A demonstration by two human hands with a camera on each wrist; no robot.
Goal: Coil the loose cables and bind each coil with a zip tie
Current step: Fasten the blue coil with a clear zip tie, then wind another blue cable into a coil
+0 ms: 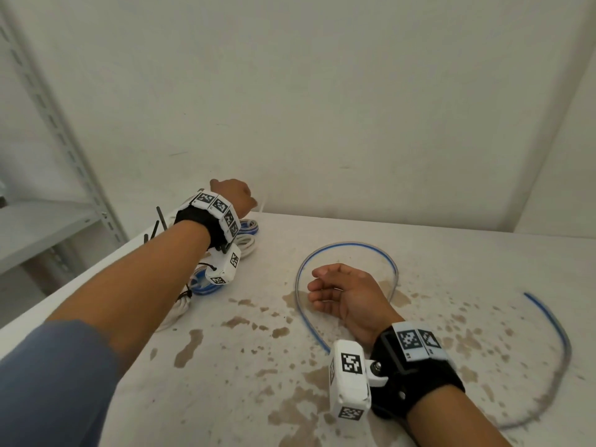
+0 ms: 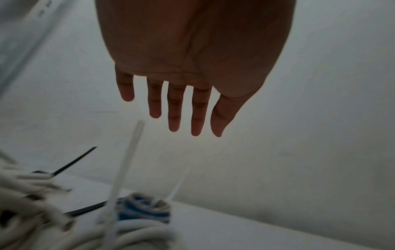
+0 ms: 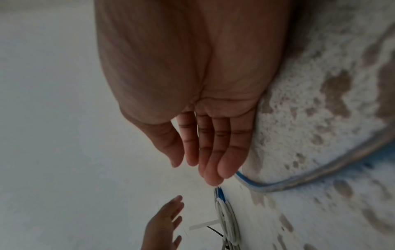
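Over the far left corner of the stained white table (image 1: 419, 253) the person's left hand (image 1: 233, 195) is stretched out in the air, fingers straight and spread, gripping nothing. Under that wrist sit the finished coils (image 1: 246, 235), white and blue ones heaped together, with white and black zip tie tails (image 2: 126, 162) standing up out of them. The right hand (image 1: 346, 293) rests on its edge on the table, fingers loosely together and relaxed, also holding nothing. It lies inside the curve of the loose blue cable (image 1: 348, 245), which arcs round it, passes beneath the wrist and trails off to the right
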